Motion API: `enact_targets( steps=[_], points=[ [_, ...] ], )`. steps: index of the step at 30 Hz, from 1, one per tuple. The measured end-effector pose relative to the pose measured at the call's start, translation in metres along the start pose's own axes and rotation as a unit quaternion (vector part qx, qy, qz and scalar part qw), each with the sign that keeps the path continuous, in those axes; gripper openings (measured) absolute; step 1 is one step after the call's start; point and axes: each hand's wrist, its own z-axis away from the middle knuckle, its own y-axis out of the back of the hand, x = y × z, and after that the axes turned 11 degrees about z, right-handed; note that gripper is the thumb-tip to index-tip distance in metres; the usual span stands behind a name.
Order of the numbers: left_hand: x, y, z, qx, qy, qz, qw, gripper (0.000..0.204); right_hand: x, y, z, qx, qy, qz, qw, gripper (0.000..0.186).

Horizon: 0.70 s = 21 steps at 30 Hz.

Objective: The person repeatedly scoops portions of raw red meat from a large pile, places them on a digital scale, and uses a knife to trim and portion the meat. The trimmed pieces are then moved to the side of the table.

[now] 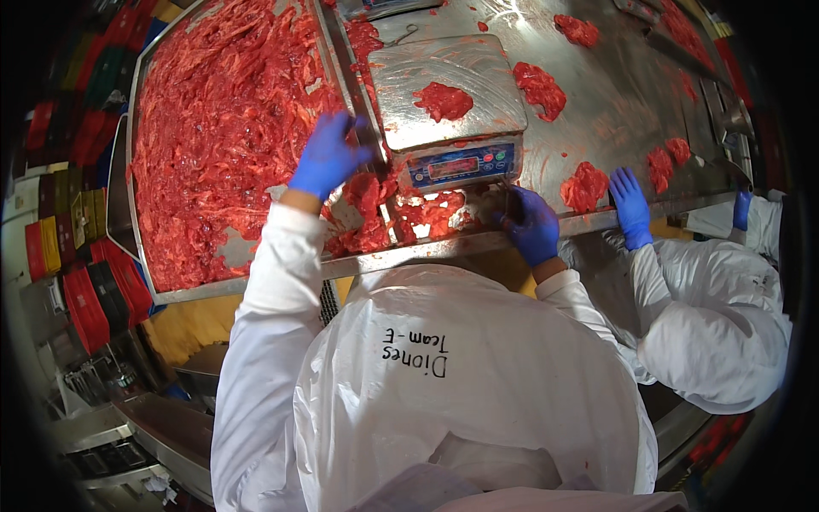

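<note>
On the steel surface (597,94), meat (444,101) is apparently being weighed; a settled reading seems needed. Left hand (331,156) is held half-spread; right hand (533,226) cannot be read.

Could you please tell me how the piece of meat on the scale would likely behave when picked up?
The piece of meat is probably floppy, judging by its ragged, slumped outline. Its moist-looking surface suggests it may be slippery. Lying flat, it seems unlikely to roll.

Head-worn fisheye view, facing down, near the steel table (606,94), rim possibly blurred
</note>
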Motion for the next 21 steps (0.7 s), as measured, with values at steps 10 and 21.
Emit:
enact_targets(
  steps=[10,21],
  points=[
    [0.021,-0.014,0.073,-0.143,0.197,0.402,0.883,0.029,0.002,-0.004,0.001,-0.001,0.003,0.05,0.999,0.062],
    [0.027,0.002,-0.015,0.0,0.07,0.096,0.993,0.023,-0.012,0.012,-0.008,-0.036,-0.018,0.033,0.999,0.061]
  ],
)
